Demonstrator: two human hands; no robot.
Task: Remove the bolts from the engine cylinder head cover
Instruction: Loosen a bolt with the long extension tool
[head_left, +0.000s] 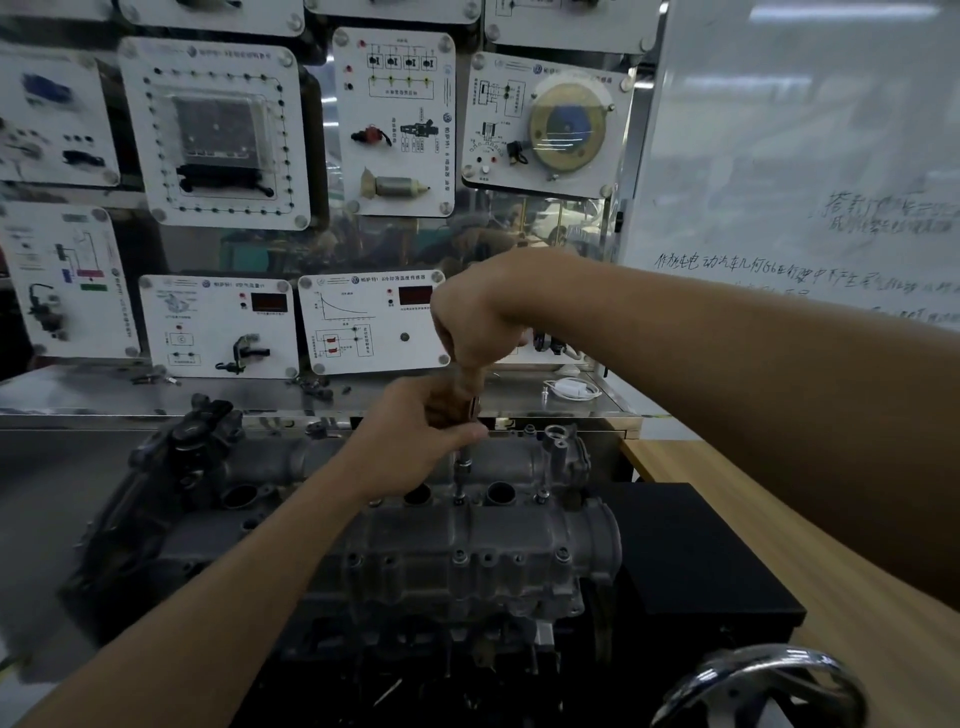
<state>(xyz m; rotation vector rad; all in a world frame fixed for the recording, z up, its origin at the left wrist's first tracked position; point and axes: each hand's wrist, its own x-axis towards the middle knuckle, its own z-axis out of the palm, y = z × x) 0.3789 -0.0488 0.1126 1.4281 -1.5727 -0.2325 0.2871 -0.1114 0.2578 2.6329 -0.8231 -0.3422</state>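
The person's right hand (475, 325) is curled from above round the top of a slim steel socket driver (461, 464). The fist is clamped on the handle, so push and twist go straight down the shaft. Just beneath it, the left hand (415, 434) pinches the same tool between thumb and fingertips. This is probably to hold the shaft upright and stop the socket slipping off. The handle's shape cannot be told, because both hands cover it and only a glint of chrome shows between them.

Directly under the left hand's fingertips, the driver's cylindrical socket sits on a small dark-headed bolt (459, 500). The bolt lies in the valley along the middle of the grey cast-metal cylinder head cover (467, 551). The cover is a dull, rough casting, rounded into two long humps, with a round dark plug well (500, 491) on either side of the bolt. Other bolts sit seated in it. One flanged bolt (542, 493) is just right of the socket, and a nearer row of bolt heads (460, 557) lies below both hands, towards the person. Most of the unscrewing looks yet to be done.

Under the right forearm, a matt black rectangular box (701, 561) lies on a pale wooden tabletop (670, 462). A polished chrome handwheel (763, 680) curves up nearest the person.
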